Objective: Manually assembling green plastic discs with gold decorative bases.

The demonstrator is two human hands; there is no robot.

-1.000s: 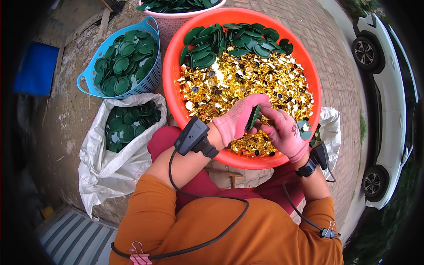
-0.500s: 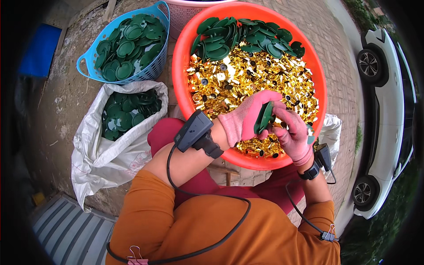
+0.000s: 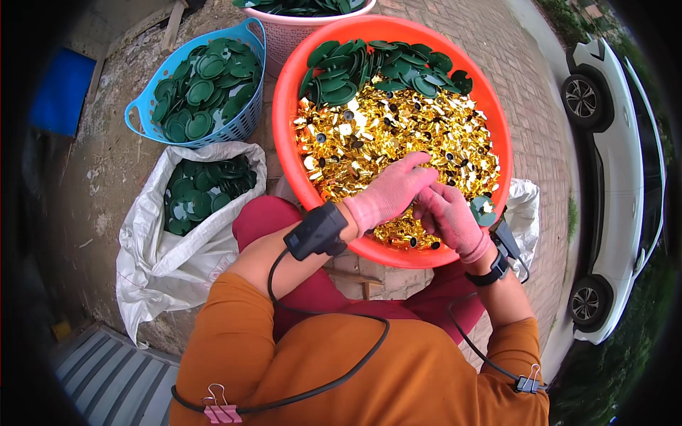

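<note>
Both hands, in pink gloves, meet low over a red-orange tub heaped with shiny gold-coloured clips. My left hand is closed, its fingers pointing right and its back covering whatever lies beneath. Against its fingertips rests my right hand, fingers curled inward. What they hold between them is hidden. Beside the right hand, by the tub's right rim, lies a green disc with small pale gold pieces on it. More green discs pile up at the tub's far side. Small black round pieces dot the clips.
To the left stand a blue basket of green discs and a white sack with similar discs. Behind is a pink basket, also holding discs. Another white sack sits right of the tub. A white car is parked further right.
The green disc that was between my hands no longer shows there. The left hand has turned over with its back up, and the view has shifted slightly. A disc by the right rim now shows more.
</note>
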